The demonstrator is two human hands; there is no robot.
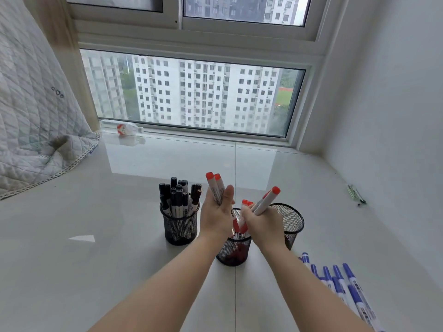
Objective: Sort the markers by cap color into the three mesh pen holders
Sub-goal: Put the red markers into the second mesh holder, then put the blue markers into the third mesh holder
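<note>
Three black mesh pen holders stand on the glossy white floor. The left holder (pixel 181 230) is full of black-capped markers (pixel 178 196). The middle holder (pixel 233 251) has red-capped markers (pixel 244 218) in it. The right holder (pixel 292 219) is partly hidden behind my right hand. My left hand (pixel 215 216) holds two red-capped markers (pixel 214 186) pointing up, above the middle holder. My right hand (pixel 265 224) grips red-capped markers (pixel 267 200) tilted to the right, over the middle holder. Several blue-capped markers (pixel 345 283) lie on the floor at the lower right.
A quilted blanket (pixel 36 130) hangs onto the floor at the left. A plastic bottle (pixel 124 127) lies by the window sill. A small green object (pixel 356 192) lies by the right wall. Bare floor spreads out left of the holders.
</note>
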